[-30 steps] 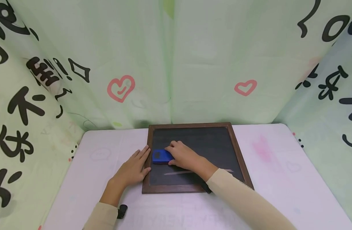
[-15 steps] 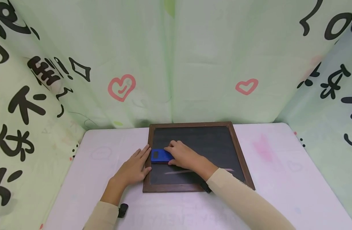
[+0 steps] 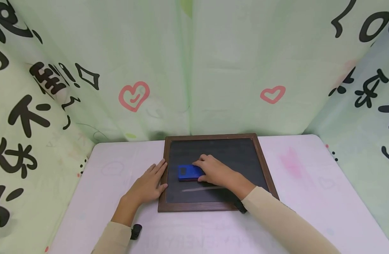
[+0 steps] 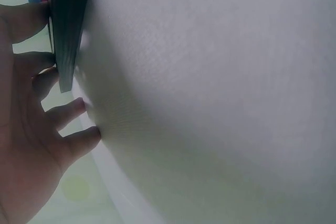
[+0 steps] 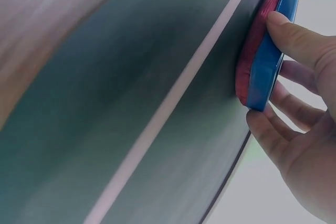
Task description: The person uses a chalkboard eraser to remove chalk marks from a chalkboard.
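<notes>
A small blackboard (image 3: 226, 155) in a brown wooden frame lies on the white table. My right hand (image 3: 218, 173) grips a blue chalkboard eraser (image 3: 187, 172) by its right end. In the right wrist view the eraser (image 5: 268, 61) shows a red felt face against the board, thumb on one side and fingers on the other. Below it runs a pale chalk line (image 3: 197, 189), partly hidden by my right forearm in the head view. My left hand (image 3: 146, 185) rests against the frame's left side, fingers extended, thumb touching the wood.
The white table (image 3: 308, 197) carries a faint pink stain to the right of the board. A pale green curtain (image 3: 226, 70) with dark writing and pink hearts hangs behind it and on both sides. A black wrist device (image 3: 136, 231) is on the left wrist.
My right hand has slid the eraser rightward, away from the frame's left side, after a slight shift left earlier. My left hand stays in place on the frame.
</notes>
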`<state>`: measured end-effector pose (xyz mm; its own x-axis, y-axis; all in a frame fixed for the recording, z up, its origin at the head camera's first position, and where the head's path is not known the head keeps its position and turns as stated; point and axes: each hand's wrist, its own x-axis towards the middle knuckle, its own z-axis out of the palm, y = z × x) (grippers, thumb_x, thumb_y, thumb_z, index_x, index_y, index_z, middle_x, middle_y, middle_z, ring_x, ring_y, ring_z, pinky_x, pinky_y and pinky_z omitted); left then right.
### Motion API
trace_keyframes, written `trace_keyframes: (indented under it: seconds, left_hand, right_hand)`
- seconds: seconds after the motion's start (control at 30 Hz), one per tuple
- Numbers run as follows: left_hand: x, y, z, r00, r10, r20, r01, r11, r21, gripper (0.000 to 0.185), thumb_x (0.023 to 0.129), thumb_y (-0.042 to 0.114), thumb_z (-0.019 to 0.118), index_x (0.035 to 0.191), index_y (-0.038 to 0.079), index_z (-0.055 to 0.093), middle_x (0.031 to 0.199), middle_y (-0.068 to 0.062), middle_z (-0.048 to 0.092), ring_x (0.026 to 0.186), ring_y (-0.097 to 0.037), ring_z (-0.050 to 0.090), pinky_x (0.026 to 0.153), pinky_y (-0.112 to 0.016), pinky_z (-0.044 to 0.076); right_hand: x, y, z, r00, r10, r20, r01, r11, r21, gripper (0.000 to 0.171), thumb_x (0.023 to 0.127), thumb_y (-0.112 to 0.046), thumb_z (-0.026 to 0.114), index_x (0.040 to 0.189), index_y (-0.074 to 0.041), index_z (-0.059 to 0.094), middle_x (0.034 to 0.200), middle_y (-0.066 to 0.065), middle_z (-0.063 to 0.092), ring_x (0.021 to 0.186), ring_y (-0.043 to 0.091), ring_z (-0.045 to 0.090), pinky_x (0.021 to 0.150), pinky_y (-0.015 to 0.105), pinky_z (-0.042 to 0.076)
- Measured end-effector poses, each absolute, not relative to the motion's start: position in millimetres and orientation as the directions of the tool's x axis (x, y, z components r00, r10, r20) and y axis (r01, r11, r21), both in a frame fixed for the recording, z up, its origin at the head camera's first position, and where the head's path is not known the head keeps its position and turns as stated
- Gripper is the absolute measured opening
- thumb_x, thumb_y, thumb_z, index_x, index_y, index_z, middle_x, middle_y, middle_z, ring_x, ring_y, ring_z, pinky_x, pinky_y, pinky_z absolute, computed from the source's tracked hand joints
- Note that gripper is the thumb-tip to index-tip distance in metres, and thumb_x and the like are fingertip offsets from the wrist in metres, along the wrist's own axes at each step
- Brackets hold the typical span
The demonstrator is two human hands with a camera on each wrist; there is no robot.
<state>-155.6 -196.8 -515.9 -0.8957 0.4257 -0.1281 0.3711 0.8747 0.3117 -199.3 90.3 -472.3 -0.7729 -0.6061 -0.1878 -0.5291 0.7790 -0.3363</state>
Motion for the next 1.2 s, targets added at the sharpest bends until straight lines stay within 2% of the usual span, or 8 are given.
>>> trace_keyframes:
  seconds: [0.43, 0.87, 1.2]
  left_hand:
    - [-155.2, -198.8, -516.1, -0.897, 0.424, -0.122, 0.37, 0.874, 0.314, 0.076, 0.105, 0.035, 0.057, 0.165, 0.006, 0.021, 0.174, -0.008, 0.016, 0.155, -0.045, 0.027, 0.121, -0.059, 0.036]
    - [-154.8, -197.4, -514.9, -0.899, 0.42, -0.122, 0.361, 0.871, 0.334, 0.076, 0.105, 0.034, 0.057, 0.165, 0.007, 0.021, 0.174, -0.008, 0.015, 0.155, -0.045, 0.026, 0.121, -0.06, 0.036]
    - [-154.7, -197.2, -514.7, -0.901, 0.414, -0.131, 0.352, 0.872, 0.34, 0.076, 0.105, 0.034, 0.057, 0.166, 0.007, 0.021, 0.174, -0.007, 0.015, 0.156, -0.045, 0.025, 0.121, -0.061, 0.036]
  right_hand:
    - [-194.7, 155.2, -477.1, -0.826, -0.546, -0.142, -0.479, 0.812, -0.334, 0.06, 0.091, -0.028, 0.081, 0.143, -0.007, 0.061, 0.132, 0.015, 0.06, 0.12, 0.032, 0.059, 0.101, 0.047, 0.056]
    - [-185.6, 231.8, -476.8, -0.874, -0.477, -0.095, -0.422, 0.841, -0.339, 0.059, 0.089, -0.02, 0.083, 0.141, -0.003, 0.062, 0.129, 0.02, 0.061, 0.121, 0.041, 0.06, 0.102, 0.057, 0.054]
    - [-179.0, 259.3, -475.2, -0.891, -0.449, -0.067, -0.397, 0.842, -0.365, 0.059, 0.087, -0.016, 0.084, 0.139, 0.0, 0.062, 0.127, 0.022, 0.061, 0.12, 0.044, 0.06, 0.1, 0.059, 0.053]
